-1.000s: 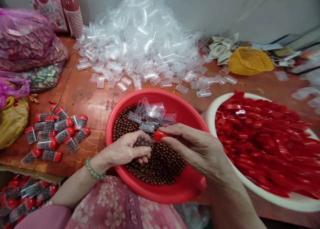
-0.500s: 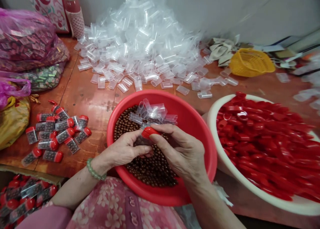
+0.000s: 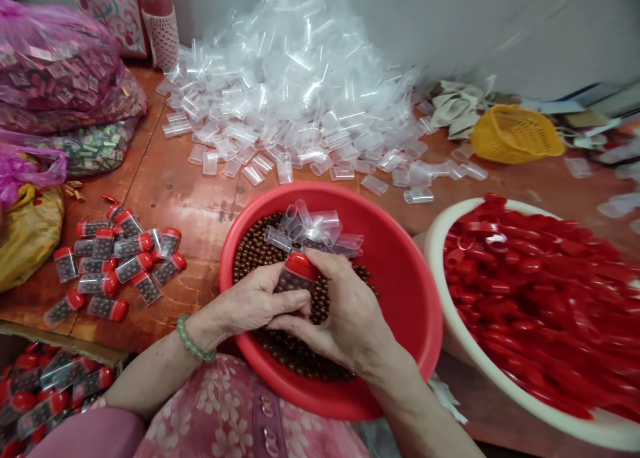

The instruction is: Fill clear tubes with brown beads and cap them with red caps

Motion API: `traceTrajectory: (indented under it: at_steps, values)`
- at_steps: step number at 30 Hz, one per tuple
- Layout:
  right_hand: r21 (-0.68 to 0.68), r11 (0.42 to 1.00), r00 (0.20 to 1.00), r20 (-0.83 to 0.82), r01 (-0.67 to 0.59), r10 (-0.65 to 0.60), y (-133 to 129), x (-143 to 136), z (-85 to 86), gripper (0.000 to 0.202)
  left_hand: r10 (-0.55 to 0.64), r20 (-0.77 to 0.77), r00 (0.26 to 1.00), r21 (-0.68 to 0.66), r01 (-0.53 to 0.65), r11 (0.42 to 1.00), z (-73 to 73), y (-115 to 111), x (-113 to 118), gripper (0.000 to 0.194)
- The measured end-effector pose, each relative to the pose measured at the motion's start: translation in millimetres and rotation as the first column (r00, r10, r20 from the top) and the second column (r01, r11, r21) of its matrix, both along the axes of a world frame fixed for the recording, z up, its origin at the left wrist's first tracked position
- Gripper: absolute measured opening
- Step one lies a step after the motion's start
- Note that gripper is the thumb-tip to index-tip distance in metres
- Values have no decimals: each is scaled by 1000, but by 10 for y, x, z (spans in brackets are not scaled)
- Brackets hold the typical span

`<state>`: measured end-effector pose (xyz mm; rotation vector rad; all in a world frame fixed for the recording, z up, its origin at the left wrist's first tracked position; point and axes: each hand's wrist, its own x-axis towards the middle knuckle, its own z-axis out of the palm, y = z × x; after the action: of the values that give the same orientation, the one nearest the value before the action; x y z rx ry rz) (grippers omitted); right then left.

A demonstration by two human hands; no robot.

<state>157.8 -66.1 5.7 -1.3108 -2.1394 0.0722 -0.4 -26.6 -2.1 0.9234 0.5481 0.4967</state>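
Observation:
My left hand (image 3: 260, 301) is closed around a small clear plastic container (image 3: 293, 281) filled with dark brown balls. A red cap (image 3: 301, 265) sits on the container's upper end. My right hand (image 3: 347, 315) curls around the same container, its fingers at the red cap and its thumb stretched below, near my left fingers. Both hands are above a red basin (image 3: 395, 271). In it lie many shiny brown balls (image 3: 255, 241) and several clear empty tubes (image 3: 325, 226). The container's lower end is partly hidden by my fingers.
A white tub (image 3: 440, 245) of red caps (image 3: 540, 298) stands on the right. Filled capped containers (image 3: 133, 268) lie on the table at left, with more in a box (image 3: 55, 381) below. Behind are heaped clear tubes (image 3: 300, 91), a yellow basket (image 3: 517, 135) and plastic bags (image 3: 55, 78).
My right hand has turned and shifted its grip from holding the red cap between fingertips to wrapping the container from cap to lower end. The cap now sits on the container. The view shifted slightly.

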Motion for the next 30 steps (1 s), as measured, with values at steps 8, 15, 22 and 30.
traceTrajectory:
  at_steps: [8, 15, 22, 30]
  values:
    - [150, 989, 989, 140, 18, -39, 53, -57, -26, 54, -2, 91, 996, -47, 7, 999, -25, 4, 6, 38]
    - [233, 972, 984, 159, 42, -80, 60, -92, -49, 52, 16, 111, 994, -101, -4, 995, -34, 5, -11, 42]
    - [171, 985, 986, 159, 26, -53, 71, -117, -55, 59, 158, 62, 986, -308, -131, 942, -35, 13, 84, 55]
    - [95, 995, 981, 190, 16, -33, 51, -166, -99, 66, 385, -142, 912, -305, -410, 860, -42, 14, 199, 30]
